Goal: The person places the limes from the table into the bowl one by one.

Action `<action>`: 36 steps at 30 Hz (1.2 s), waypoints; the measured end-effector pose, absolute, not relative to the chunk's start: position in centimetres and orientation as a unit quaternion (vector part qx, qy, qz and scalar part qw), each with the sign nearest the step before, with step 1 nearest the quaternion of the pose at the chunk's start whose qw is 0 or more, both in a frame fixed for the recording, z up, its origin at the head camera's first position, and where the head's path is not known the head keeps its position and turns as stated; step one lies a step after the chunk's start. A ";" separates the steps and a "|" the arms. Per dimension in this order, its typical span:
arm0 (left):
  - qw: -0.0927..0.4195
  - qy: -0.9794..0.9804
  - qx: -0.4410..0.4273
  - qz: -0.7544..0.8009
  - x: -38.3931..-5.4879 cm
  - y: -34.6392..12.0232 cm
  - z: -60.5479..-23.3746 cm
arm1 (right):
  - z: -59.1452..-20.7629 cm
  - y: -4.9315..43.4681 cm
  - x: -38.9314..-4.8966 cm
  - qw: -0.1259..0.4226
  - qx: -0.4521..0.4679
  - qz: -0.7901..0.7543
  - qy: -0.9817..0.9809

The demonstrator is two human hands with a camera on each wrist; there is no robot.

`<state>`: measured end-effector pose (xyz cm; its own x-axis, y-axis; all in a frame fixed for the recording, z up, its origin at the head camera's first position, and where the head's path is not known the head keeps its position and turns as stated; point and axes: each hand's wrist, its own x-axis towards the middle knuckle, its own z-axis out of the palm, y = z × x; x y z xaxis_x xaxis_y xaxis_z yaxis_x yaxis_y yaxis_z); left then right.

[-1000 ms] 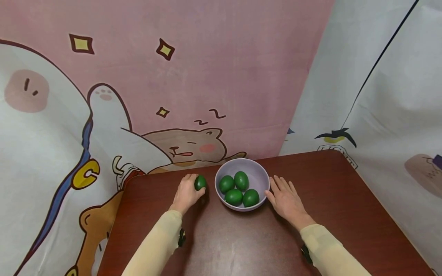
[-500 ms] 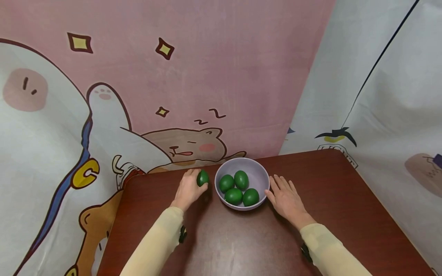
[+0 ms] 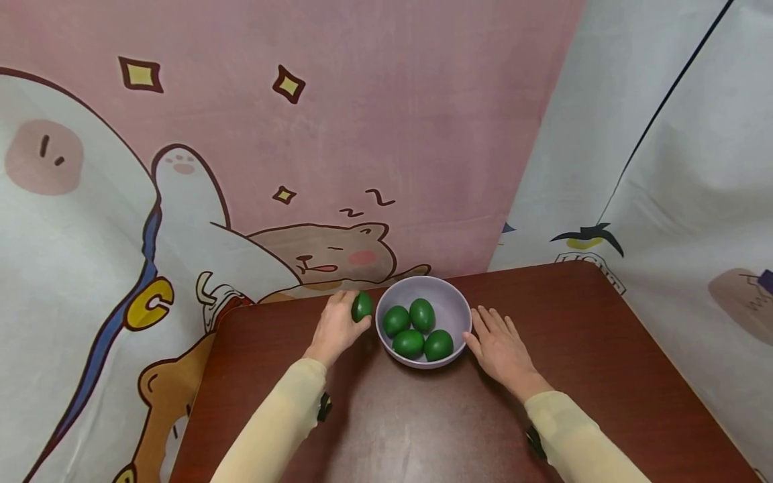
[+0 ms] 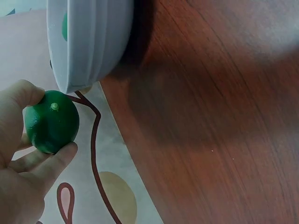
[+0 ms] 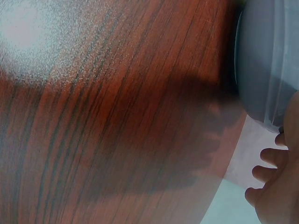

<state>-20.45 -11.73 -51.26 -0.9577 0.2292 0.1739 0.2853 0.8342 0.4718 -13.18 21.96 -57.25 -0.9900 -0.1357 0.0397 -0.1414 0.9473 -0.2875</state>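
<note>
My left hand (image 3: 337, 327) pinches a dark green lime (image 3: 362, 307) between thumb and fingers, just left of the bowl's rim. In the left wrist view the lime (image 4: 52, 122) shows its pale stem end and sits close to the bowl wall (image 4: 100, 42). The lilac bowl (image 3: 454, 312) stands upright on the table, with several more limes (image 3: 422, 315) inside it. At the bowl's right side lies my right hand (image 3: 500, 347), fingers straight, fingertips at the rim. In the right wrist view part of that hand (image 5: 280, 182) is seen beside the bowl (image 5: 261, 60).
The brown wooden table (image 3: 410, 422) runs under both hands, its back edge just behind the bowl. A cartoon-printed cloth (image 3: 386, 134) hangs behind the table and down its sides.
My left hand has moved right and slightly away from me, bringing the lime closer to the bowl. The right hand and the bowl have stayed in place.
</note>
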 end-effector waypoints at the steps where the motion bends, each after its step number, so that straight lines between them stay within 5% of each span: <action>1: 0.054 -0.956 -0.136 -0.254 -20.5 -11.6 -51.2 | -57.3 22.0 -13.2 0.010 0.070 0.146 -0.987; 36: 0.025 -0.947 -0.186 -0.260 -20.3 -6.6 -49.9 | -57.0 21.9 -13.1 0.014 0.074 0.136 -0.988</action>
